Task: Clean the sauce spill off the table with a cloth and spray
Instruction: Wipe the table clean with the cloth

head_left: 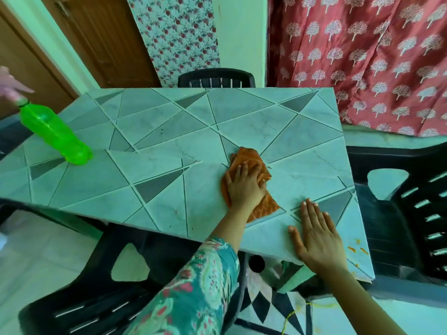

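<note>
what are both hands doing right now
left hand: open, pressing flat on the orange cloth
right hand: open, flat on the table

Daylit room with a wooden door at far left, a floral panel on a pale wall, a red tree-print curtain at right, and black plastic chairs on a pale tiled floor.

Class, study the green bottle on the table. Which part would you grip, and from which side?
Grip the green bottle round its middle, coming from its right in the view. It stands upright, its body is slim and round, and another person's hand covers the cap, so the top is blocked.
</note>
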`<state>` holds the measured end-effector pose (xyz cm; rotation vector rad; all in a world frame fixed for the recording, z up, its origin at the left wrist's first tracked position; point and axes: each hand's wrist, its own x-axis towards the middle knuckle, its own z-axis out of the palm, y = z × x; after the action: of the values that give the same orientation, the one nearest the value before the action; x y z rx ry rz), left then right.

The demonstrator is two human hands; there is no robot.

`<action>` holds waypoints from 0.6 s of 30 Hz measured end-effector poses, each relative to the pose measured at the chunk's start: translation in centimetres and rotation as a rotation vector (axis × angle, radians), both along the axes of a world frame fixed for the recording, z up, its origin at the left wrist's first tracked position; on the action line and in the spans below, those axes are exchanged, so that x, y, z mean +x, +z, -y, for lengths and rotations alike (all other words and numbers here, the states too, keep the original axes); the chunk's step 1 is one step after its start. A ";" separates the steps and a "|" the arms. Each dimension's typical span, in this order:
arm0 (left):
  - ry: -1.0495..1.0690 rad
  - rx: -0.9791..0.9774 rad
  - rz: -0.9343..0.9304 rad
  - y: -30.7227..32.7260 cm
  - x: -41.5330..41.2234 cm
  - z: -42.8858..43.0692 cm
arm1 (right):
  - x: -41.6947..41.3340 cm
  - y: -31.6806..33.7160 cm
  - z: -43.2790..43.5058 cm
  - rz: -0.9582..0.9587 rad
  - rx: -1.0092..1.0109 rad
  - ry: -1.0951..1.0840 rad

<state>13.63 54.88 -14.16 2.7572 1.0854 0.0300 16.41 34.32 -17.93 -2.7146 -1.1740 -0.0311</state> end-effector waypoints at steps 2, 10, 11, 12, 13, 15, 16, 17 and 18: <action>0.043 0.056 -0.014 0.5 -0.9 -4.5 | 0.0 -0.2 0.0 0.005 0.005 -0.004; 0.030 -0.187 -0.019 0.6 -14.8 -15.5 | 0.1 -0.4 0.0 -0.024 0.011 0.004; 0.031 -0.167 -0.020 0.5 -16.1 -14.7 | 0.1 -0.4 -0.1 -0.028 0.016 -0.003; 0.040 -0.125 -0.034 0.2 -17.0 -13.5 | 0.1 -0.4 0.0 -0.032 0.019 -0.009; 0.041 -0.077 -0.052 0.0 -17.6 -12.0 | 0.1 -0.3 -0.1 -0.036 0.017 -0.011; 0.022 -0.034 -0.076 0.2 -17.4 -8.1 | 0.0 -0.2 -0.2 -0.046 0.007 -0.002; -0.014 -0.026 -0.083 0.2 -16.6 -6.1 | 0.0 -0.1 -0.1 -0.054 0.009 -0.004; -0.062 -0.020 -0.095 0.1 -15.6 -4.4 | 0.1 0.0 -0.1 -0.059 0.006 -0.007; -0.116 -0.016 -0.102 0.0 -14.7 -3.1 | 0.0 0.1 -0.2 -0.062 -0.006 -0.006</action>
<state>-1.11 57.98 -14.19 2.8291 0.9424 -0.1358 16.42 34.48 -17.80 -2.7036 -1.1499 0.0556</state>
